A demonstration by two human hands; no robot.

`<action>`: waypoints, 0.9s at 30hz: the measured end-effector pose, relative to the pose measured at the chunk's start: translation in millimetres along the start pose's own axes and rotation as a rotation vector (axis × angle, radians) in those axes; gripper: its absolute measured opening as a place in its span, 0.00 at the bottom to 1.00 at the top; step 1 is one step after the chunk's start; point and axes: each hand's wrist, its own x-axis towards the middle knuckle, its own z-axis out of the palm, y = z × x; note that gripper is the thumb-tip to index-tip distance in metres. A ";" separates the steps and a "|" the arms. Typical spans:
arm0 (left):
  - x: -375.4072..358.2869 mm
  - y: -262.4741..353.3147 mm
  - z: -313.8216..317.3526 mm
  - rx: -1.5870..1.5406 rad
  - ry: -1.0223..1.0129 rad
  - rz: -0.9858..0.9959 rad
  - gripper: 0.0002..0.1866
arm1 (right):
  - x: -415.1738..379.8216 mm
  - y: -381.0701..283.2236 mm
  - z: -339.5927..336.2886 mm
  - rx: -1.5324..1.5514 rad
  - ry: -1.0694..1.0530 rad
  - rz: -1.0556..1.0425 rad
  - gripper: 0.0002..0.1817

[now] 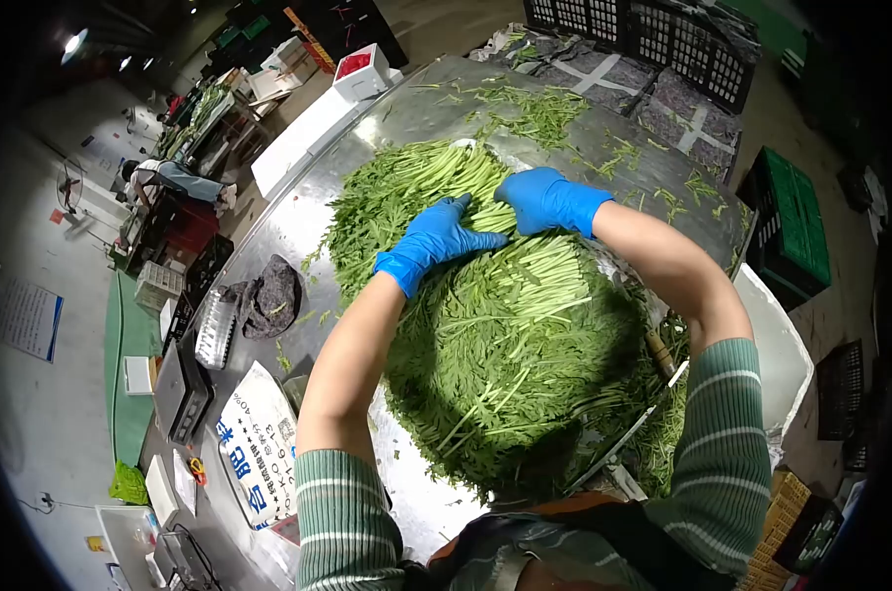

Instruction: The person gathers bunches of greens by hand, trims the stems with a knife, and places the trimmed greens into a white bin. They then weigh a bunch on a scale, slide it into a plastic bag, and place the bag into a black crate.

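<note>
A large heap of leafy green vegetables (495, 345) with pale stems covers the middle of the metal table (387, 108). My left hand (441, 236), in a blue glove, rests on the stems with thumb and fingers spread apart. To its right, my right hand (539, 200), also gloved in blue, is curled around stems at the upper part of the heap; its fingertips are partly hidden. Between and beyond the hands lie bundled stems, their leaves fanning left. Loose cut stems (539, 113) are scattered near the far edge.
At left on the table are a dark cloth (271, 298), a clear plastic tray (215, 330) and a printed white sack (254, 448). A white foam box (361, 74) stands beyond the far left edge. Green crates (795, 222) are at right. Another person (175, 182) bends in the left background.
</note>
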 end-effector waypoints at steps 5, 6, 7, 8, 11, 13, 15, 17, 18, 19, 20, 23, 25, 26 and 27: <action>-11.8 24.5 -14.7 0.061 0.054 -0.236 0.40 | 5.1 -22.2 -37.1 -0.198 0.196 -0.117 0.24; -11.0 23.4 -19.4 0.019 0.018 -0.288 0.35 | 3.1 -20.1 -34.7 -0.196 0.198 -0.112 0.24; -12.6 16.0 -16.3 -0.057 0.133 -0.264 0.26 | 0.6 -16.2 -31.3 -0.119 0.454 -0.184 0.25; -12.4 5.2 -16.1 -0.231 0.149 -0.283 0.26 | -2.1 -12.5 -29.1 -0.039 0.712 -0.254 0.26; -9.4 -21.1 -13.7 -0.725 0.200 -0.207 0.22 | -21.1 -4.6 -46.0 0.264 1.140 -0.261 0.23; -16.5 -12.4 -22.2 -0.859 0.184 -0.189 0.20 | -30.5 2.9 -36.5 0.707 1.062 -0.152 0.14; -17.2 -10.9 -20.2 -0.919 0.176 -0.172 0.20 | -41.5 -6.3 -22.8 0.683 0.934 -0.058 0.07; -17.9 -9.5 -20.3 -0.900 0.202 -0.177 0.21 | -44.7 -10.9 -4.9 0.540 0.821 -0.081 0.08; -16.9 -11.7 -19.2 -0.929 0.194 -0.155 0.21 | -42.9 -14.4 3.3 0.460 0.762 -0.093 0.09; -16.2 -13.8 -17.6 -0.958 0.186 -0.134 0.21 | -39.6 -17.0 11.1 0.381 0.702 -0.105 0.11; -14.0 -18.5 -15.7 -0.968 0.166 -0.123 0.22 | -36.2 -21.5 14.2 0.240 0.530 -0.085 0.12; -19.2 -13.1 -17.3 -0.946 0.140 -0.138 0.24 | -13.3 -32.8 30.1 0.102 0.435 0.053 0.13; -20.8 -12.6 -19.0 -0.871 0.123 -0.121 0.29 | 13.1 -23.8 47.9 0.052 0.623 -0.001 0.18; -22.1 -10.1 -20.6 -0.823 0.122 -0.126 0.30 | 8.1 -38.2 22.6 -0.002 0.408 0.197 0.16; -25.4 -2.3 -28.1 -0.751 0.078 -0.164 0.35 | 14.0 -42.0 25.4 -0.050 0.585 0.246 0.14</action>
